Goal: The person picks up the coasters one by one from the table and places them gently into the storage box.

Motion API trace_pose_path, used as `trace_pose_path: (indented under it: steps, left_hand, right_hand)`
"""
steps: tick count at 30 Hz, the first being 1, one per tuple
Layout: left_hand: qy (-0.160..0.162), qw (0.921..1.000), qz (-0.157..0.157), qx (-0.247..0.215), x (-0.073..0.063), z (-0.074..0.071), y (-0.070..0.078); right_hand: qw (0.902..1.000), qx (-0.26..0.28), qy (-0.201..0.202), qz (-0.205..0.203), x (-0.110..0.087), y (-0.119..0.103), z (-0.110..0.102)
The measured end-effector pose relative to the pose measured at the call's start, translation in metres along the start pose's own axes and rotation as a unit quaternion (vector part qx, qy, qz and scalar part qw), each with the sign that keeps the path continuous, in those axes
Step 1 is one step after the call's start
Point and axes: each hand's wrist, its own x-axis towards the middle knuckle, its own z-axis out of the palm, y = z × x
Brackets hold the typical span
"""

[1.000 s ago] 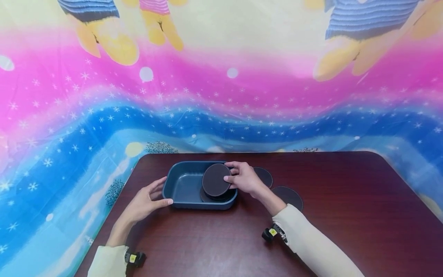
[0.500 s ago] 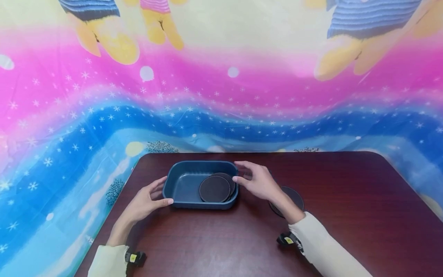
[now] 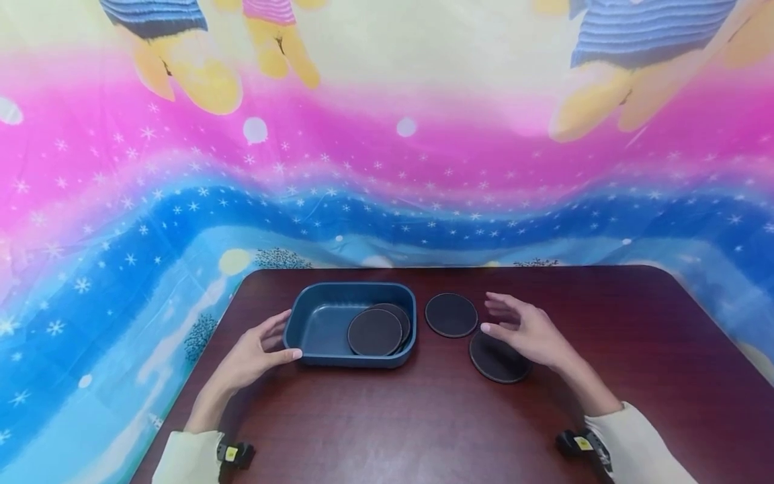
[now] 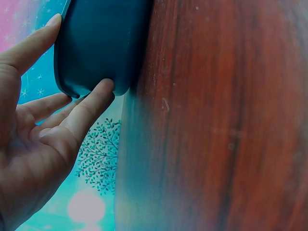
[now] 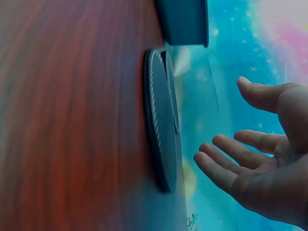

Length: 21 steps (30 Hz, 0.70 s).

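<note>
A dark teal rectangular box (image 3: 320, 359) without a lid stands on the table. Inside, at its right end, two round dark coasters (image 3: 375, 332) overlap. My left hand (image 3: 250, 356) holds the box's left end, thumb at the front rim and fingers round the end wall; the left wrist view has its fingertips (image 4: 106, 86) touching that wall. On the table right of the box lie a far coaster (image 3: 451, 314) and a nearer coaster (image 3: 498, 363). My right hand (image 3: 532, 333) hovers above the nearer one, fingers apart and nothing in them, clear of the coaster's stitched edge (image 5: 156, 110).
The brown wooden table (image 3: 387, 423) has rounded far corners. Behind it hangs a colourful printed cloth (image 3: 387, 168). Each wrist carries a small black camera (image 3: 571, 444) on a strap.
My right hand has let go of a coaster, which now lies in the box overlapping another. It has then moved right, over the nearer table coaster. The left hand stays at the box.
</note>
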Motion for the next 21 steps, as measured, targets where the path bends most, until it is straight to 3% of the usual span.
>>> trace_pose_path:
  steps: [12, 21]
  left_hand:
    - [0.001, 1.0, -0.001, 0.002, 0.0, 0.002, 0.001]
    - [0.002, 1.0, 0.002, 0.001, -0.001, 0.0, 0.002]
  right_hand:
    - [0.9943, -0.095, -0.048, -0.004, -0.023, 0.03, -0.021]
    - [0.9844, -0.146, -0.093, -0.034, -0.025, 0.03, -0.019]
